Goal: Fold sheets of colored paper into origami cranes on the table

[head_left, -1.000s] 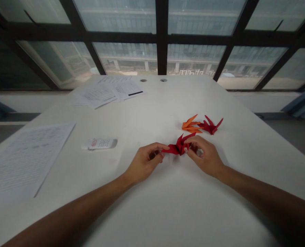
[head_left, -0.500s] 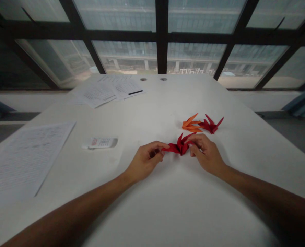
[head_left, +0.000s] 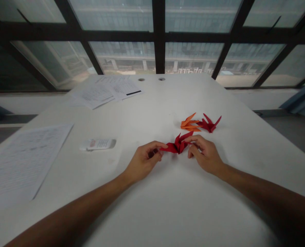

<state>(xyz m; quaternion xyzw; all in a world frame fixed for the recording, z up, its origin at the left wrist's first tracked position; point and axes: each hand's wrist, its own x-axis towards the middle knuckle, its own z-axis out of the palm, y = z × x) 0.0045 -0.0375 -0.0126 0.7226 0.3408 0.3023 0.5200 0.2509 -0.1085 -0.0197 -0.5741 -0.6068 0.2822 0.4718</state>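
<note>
Though partly under red origami [head_left: 177, 147], white table [head_left: 152, 209] before dark-framed windows [head_left: 159, 37].

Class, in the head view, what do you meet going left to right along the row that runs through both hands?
Printed sheet → small white labelled object → left hand → red folded paper → right hand.

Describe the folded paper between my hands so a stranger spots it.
On the white table, find the left hand and right hand. Between them is the spiky red folded paper. Unlike the orange figure and other red figure lying beyond it, this one is pinched by the left hand.
</note>
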